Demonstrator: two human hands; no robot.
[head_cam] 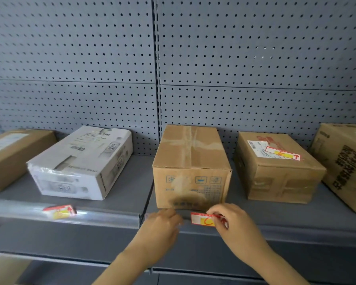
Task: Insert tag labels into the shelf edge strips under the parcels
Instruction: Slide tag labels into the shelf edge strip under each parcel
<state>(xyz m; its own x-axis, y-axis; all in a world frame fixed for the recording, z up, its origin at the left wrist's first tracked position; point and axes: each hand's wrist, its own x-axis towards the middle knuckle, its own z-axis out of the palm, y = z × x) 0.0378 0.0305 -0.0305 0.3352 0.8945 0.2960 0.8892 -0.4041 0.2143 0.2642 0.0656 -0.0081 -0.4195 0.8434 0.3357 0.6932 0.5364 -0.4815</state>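
Both bare hands are working at the grey edge strip (275,229) just below the taped brown carton (191,167). Left hand (162,225), blurred, is touching the strip with fingers curled loosely, holding nothing visible. Right hand (232,223) is pinching a flat red-and-yellow paper tag label (202,219) against the strip. Far left of the carton, another tag (60,211) is sitting in the glossy strip.

A grey pegboard back wall (90,58) rises behind the shelving, its panels dotted with rows of small dark holes. A slotted vertical upright (157,75) splits it into a left and a right bay, and a horizontal seam crosses each panel about halfway up. A lower shelf's grey edge (49,258) shows at the bottom left.
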